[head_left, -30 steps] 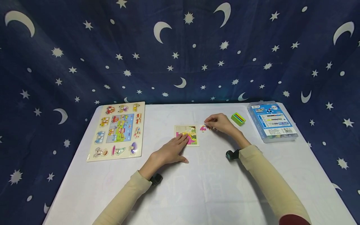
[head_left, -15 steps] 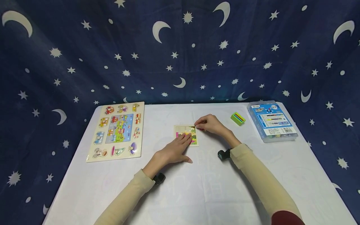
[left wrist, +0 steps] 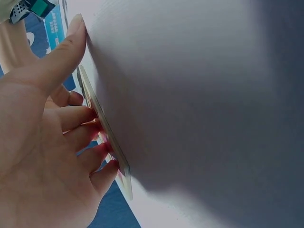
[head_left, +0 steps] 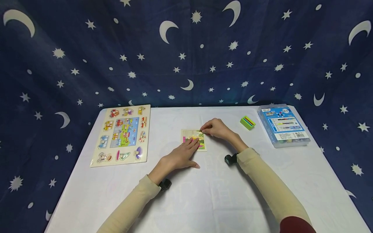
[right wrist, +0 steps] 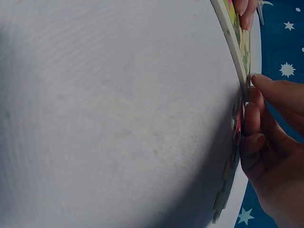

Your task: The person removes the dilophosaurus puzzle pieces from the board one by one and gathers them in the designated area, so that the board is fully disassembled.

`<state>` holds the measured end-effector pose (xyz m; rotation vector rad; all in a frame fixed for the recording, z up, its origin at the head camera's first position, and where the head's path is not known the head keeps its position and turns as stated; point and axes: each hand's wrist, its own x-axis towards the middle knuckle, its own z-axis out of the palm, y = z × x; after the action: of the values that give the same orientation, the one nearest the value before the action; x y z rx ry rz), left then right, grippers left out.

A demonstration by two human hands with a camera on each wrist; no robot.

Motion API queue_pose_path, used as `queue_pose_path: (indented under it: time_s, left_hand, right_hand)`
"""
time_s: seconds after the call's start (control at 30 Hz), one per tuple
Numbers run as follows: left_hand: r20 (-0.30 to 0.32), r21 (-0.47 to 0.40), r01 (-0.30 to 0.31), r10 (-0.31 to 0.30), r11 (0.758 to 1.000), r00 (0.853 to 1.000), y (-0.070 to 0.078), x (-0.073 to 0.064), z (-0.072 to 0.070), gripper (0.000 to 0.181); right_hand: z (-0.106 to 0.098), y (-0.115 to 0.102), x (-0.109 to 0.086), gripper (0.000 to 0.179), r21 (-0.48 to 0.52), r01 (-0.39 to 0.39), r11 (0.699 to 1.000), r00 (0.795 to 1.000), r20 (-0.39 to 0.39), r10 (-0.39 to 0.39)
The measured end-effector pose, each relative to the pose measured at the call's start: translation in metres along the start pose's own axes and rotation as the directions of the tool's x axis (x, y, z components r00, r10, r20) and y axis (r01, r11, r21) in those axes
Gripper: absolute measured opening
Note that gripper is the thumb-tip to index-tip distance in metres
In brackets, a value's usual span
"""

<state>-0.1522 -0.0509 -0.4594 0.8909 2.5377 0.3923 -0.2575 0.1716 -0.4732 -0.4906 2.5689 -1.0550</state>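
Puzzle [head_left: 192, 134] lies under our left hand [head_left: 181, 155], fingers extended; we should steady it and work gently at its far right corner, where our right hand [head_left: 218, 128] curls, its hold unclear.

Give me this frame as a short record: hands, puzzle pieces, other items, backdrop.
Left hand: fingers rest on the small puzzle
Right hand: fingertips at the small puzzle's far right corner; whether they hold a piece is unclear
Loose pieces: on the table, beside the small puzzle, near the right hand
Table, left: large puzzle board
Table, right: green striped block; clear box with blue label
Backdrop: dark blue, moons and stars
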Motion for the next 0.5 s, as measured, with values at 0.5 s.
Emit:
queue_pose_path:
  time_s: [0.5]
  left_hand:
    - [0.008, 0.010, 0.003, -0.003, 1.000, 1.000, 0.0006, -0.0005, -0.0002, 0.101]
  right_hand:
    - [-0.0017, -0.0041, 0.0006, 0.014, 0.020, 0.012, 1.000, 1.000, -0.019, -0.011]
